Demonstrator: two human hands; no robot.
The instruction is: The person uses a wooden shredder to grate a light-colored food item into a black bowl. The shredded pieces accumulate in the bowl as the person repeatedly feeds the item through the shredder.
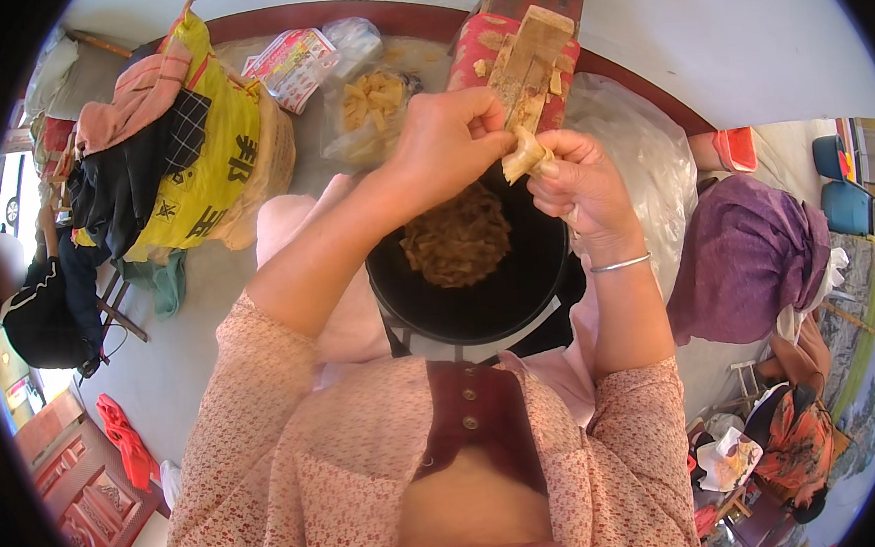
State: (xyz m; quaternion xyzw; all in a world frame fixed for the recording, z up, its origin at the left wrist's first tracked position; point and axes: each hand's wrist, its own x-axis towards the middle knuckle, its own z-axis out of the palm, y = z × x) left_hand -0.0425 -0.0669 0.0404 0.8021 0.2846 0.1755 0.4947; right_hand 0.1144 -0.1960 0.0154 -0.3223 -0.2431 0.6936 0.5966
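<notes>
My right hand [581,182], with a silver bangle at the wrist, grips a pale, curled, fibrous strip [523,154] between thumb and fingers. At the strip's upper edge, my left hand [459,131] pinches with thumb and forefinger. Below both hands sits a round black basin [470,316] between my knees, holding a heap of brown flat pieces [457,242]. Just beyond the hands, a worn wooden block [536,42] leans on a bench padded with red patterned cloth [469,53]. Small pale scraps [556,82] lie beside the block.
Left of the bench, a clear plastic bag [355,147] holds pale strips. A full yellow sack [227,151] with clothes on it stands farther left. Clear plastic sheeting [632,141] and a purple cloth-covered bundle [752,262] are at right. Other people sit at both sides.
</notes>
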